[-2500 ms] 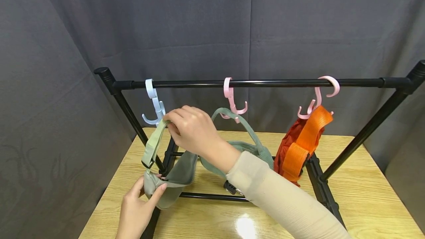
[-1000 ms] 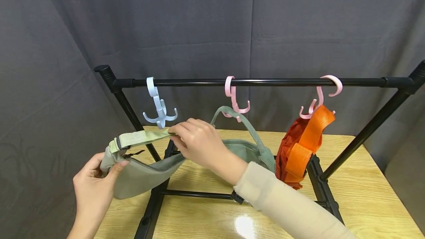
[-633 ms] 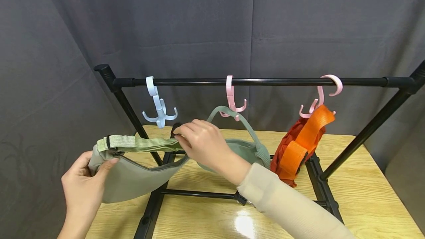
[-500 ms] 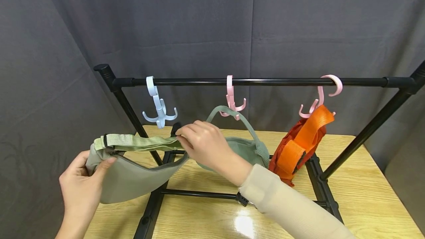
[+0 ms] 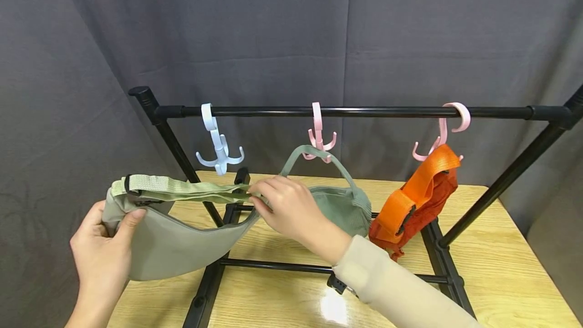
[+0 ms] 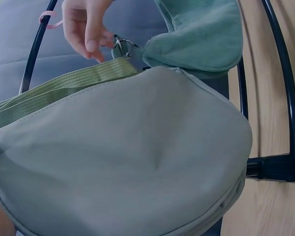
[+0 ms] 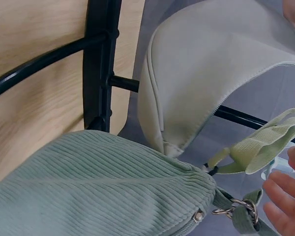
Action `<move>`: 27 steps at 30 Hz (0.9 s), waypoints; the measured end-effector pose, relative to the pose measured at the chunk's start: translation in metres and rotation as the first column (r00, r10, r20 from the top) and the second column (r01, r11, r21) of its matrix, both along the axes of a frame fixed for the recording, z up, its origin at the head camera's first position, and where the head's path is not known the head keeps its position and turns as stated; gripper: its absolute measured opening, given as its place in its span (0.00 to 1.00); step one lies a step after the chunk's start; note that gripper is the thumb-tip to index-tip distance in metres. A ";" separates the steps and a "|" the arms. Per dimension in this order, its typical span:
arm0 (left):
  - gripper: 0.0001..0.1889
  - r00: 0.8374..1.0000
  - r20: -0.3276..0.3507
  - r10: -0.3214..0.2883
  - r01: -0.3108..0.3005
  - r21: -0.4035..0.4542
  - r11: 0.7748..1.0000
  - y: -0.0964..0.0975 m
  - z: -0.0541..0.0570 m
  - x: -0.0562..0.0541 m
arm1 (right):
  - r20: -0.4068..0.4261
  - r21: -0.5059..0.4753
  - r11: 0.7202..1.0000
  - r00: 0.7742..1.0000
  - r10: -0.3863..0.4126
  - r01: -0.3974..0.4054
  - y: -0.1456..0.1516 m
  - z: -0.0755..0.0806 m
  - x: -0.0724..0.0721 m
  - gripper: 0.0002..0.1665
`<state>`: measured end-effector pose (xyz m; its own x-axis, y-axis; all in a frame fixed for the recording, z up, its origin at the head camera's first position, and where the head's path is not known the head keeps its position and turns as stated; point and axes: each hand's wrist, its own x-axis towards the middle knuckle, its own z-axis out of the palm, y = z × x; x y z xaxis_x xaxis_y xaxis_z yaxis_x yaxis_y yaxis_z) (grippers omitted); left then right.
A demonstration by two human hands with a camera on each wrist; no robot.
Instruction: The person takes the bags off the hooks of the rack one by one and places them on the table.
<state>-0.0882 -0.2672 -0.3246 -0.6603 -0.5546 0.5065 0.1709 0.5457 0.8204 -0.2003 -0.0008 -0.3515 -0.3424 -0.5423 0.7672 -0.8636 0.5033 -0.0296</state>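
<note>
A grey-green sling bag is held up at the front left of the rack. My left hand grips its left end between thumb and fingers. Along its top runs a light green webbing strap, loosely folded. My right hand is at the strap's right end, fingers loosely bent; both wrist views show the strap beside the fingertips, not between them. Just behind that hand, a green corduroy bag hangs by its strap from the middle pink hook, partly hidden by the hand in the head view.
A black rail spans the rack. At its left hangs a light blue hook bearing nothing. An orange-red bag hangs on the right pink hook. The wooden table lies below, grey curtain behind.
My left hand has moved left and toward me, drawing the grey-green bag away from beneath the blue hook. The strap has dropped from upright to lying along the bag. The orange-red bag has turned.
</note>
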 end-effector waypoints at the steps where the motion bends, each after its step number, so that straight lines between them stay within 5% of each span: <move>1: 0.12 1.000 0.003 0.003 -0.003 0.012 1.000 0.000 0.001 0.000 | 0.009 -0.002 1.000 1.000 -0.005 0.005 0.001 -0.001 0.001 0.05; 14: 0.09 0.999 -0.050 0.014 -0.012 0.048 0.999 -0.003 0.011 0.008 | 0.109 -0.042 0.999 0.994 -0.020 0.024 0.008 -0.010 0.006 0.05; 21: 0.09 0.982 -0.181 -0.057 0.099 0.228 0.969 -0.010 0.011 0.014 | 0.142 -0.068 0.998 0.990 -0.006 0.016 0.008 -0.012 0.012 0.07; 27: 0.10 0.975 -0.214 -0.054 0.106 0.240 0.965 -0.014 0.010 0.020 | 0.201 -0.092 0.996 0.980 -0.004 0.023 0.007 -0.016 0.017 0.08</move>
